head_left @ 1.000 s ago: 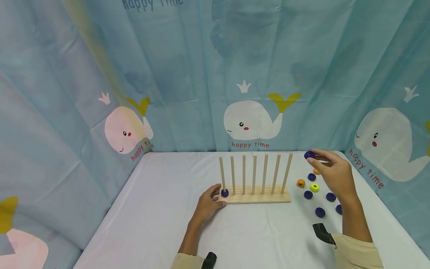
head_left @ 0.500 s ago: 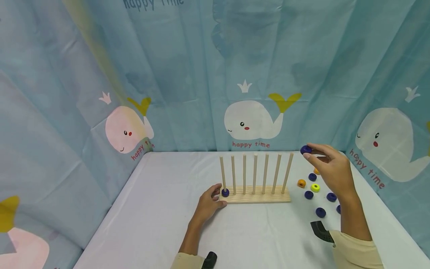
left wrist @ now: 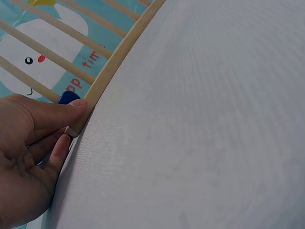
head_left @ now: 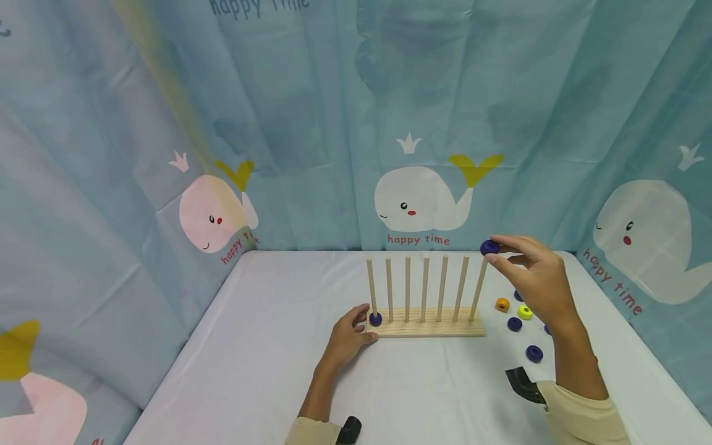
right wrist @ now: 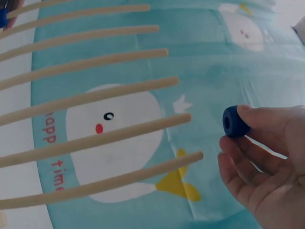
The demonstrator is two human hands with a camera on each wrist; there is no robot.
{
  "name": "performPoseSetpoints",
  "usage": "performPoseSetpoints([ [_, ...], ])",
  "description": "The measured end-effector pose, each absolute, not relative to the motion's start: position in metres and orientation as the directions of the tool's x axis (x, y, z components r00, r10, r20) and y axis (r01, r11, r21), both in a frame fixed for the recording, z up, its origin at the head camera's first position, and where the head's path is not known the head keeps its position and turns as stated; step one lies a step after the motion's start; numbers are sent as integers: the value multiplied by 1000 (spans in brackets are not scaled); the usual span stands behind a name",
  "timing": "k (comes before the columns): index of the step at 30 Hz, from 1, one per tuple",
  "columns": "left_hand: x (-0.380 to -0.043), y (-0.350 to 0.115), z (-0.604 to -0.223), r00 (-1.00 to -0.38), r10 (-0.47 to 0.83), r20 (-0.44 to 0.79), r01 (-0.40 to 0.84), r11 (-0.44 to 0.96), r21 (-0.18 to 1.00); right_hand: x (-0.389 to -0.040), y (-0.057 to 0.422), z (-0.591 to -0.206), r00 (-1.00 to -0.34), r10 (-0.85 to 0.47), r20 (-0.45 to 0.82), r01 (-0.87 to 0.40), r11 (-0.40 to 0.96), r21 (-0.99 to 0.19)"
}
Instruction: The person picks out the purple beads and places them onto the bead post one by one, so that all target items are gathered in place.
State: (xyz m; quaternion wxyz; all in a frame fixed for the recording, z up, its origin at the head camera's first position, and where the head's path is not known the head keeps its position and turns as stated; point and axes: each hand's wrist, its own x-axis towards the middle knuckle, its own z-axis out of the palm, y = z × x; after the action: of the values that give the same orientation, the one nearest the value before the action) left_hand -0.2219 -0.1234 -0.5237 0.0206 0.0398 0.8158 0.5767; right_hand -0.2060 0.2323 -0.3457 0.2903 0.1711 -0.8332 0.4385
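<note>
A wooden peg rack (head_left: 425,325) with several upright pegs stands on the white table. One dark blue bead (head_left: 375,319) sits at the foot of its leftmost peg. My left hand (head_left: 345,337) grips the rack's left end; in the left wrist view the thumb lies over the base's edge beside that bead. Between thumb and fingertips, my right hand (head_left: 538,278) pinches another blue bead (right wrist: 237,121), its hole turned toward the pegs. In the head view this bead appears by the top of the rightmost peg (head_left: 479,287); the right wrist view shows a gap between bead and peg tips.
Right of the rack lie loose beads: an orange one (head_left: 502,305), a yellow one (head_left: 525,313) and several blue ones, such as the nearest blue bead (head_left: 534,353). My right forearm hides some. A blue whale-print curtain (head_left: 311,154) hangs behind the table.
Carrying the blue bead, my right hand has moved left and slightly up, from right of the rack to the rightmost peg's top. My left hand stays at the rack's end.
</note>
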Motion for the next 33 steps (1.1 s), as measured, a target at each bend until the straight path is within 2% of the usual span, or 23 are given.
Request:
performPoseSetpoints([
  [20,-223,-124,-524,-995,97,24,55,330,942,-219,192,-338,-759,-161,631,-628,438,-643],
  [33,-222,-124,-523,-995,98,21,53,340,939,-224,168,-345,-769,-224,598,-634,388,-670],
])
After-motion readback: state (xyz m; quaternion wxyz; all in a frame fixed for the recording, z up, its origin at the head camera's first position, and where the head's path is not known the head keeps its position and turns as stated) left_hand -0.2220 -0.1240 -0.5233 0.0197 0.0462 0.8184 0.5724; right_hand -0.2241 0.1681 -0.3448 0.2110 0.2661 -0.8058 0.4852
